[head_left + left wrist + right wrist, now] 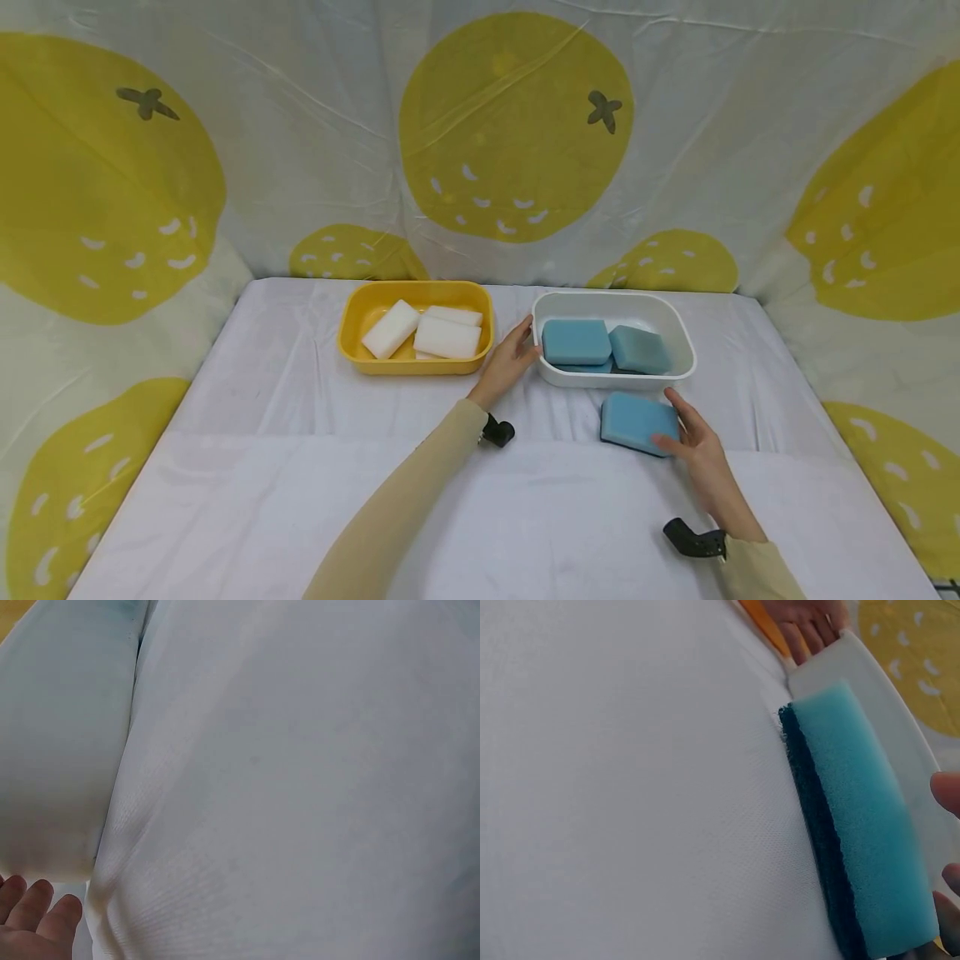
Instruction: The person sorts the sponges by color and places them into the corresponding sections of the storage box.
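Observation:
A blue sponge (637,421) with a dark scouring layer underneath lies on the white cloth, in front of a white basin (675,321). My right hand (702,458) is at the sponge's right end, thumb over its top and a finger beyond its back edge. In the right wrist view the thumb (946,793) looks apart from the sponge; whether other fingers touch it I cannot tell. Several blue sponges (576,342) sit inside the basin. My left hand (508,362) touches the basin's left end with extended fingers; its fingers (60,919) show beside the wall.
Left of the white basin stands a yellow basin (351,333) holding several white sponge blocks (447,337). White cloth (247,500) covers the table. A lemon-patterned curtain (322,150) hangs behind and along both sides.

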Demonstrator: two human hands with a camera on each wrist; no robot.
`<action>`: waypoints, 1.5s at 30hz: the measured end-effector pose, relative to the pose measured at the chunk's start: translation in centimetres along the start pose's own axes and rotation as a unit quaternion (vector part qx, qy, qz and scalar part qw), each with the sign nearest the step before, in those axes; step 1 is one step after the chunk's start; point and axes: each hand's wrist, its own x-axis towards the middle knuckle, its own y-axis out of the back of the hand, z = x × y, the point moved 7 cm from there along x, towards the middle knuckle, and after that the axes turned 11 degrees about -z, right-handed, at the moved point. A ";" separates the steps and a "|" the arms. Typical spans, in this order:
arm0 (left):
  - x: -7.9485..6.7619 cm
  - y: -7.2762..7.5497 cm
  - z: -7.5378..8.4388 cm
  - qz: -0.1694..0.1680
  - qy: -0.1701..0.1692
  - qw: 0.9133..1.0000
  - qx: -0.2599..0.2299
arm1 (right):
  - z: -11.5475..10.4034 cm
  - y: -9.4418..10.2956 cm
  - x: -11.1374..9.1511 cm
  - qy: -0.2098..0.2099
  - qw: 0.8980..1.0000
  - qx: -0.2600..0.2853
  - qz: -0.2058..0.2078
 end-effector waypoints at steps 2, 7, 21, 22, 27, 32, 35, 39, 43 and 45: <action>0.0 0.0 0.0 0.000 0.001 1.000 -0.002 | 0.2 -0.1 0.0 -0.006 1.000 -0.010 -0.005; 0.0 0.0 -0.1 0.001 -0.005 1.000 -0.002 | 0.7 -0.2 0.1 -0.016 0.999 -0.043 -0.009; -0.1 -0.1 0.0 0.002 -0.017 1.000 -0.013 | 0.8 -0.3 0.0 -0.043 0.993 -0.107 -0.024; -0.1 -0.1 0.0 0.002 -0.018 1.000 -0.015 | 0.8 -0.3 0.0 -0.047 0.992 -0.111 -0.024; -0.1 -0.1 0.0 0.002 -0.015 1.000 -0.017 | 0.7 -0.1 0.1 -0.053 0.990 -0.129 -0.017; -0.2 -0.1 0.0 0.001 -0.002 1.000 -0.009 | 0.5 0.1 0.1 -0.045 0.990 -0.136 -0.016; -0.2 -0.1 -0.1 0.001 -0.005 1.000 -0.011 | 0.2 0.0 0.1 -0.042 0.990 -0.136 -0.018; -0.1 -0.1 0.0 0.001 -0.016 1.000 -0.016 | -0.3 -0.2 -0.1 -0.040 0.989 -0.137 -0.023; -0.1 -0.1 -0.1 -0.001 -0.018 1.000 -0.015 | -1.0 -0.5 -0.2 -0.028 0.989 -0.145 -0.025; -0.1 -0.1 -0.1 -0.001 -0.015 1.000 -0.014 | -1.6 -0.7 -0.3 -0.017 0.988 -0.153 -0.026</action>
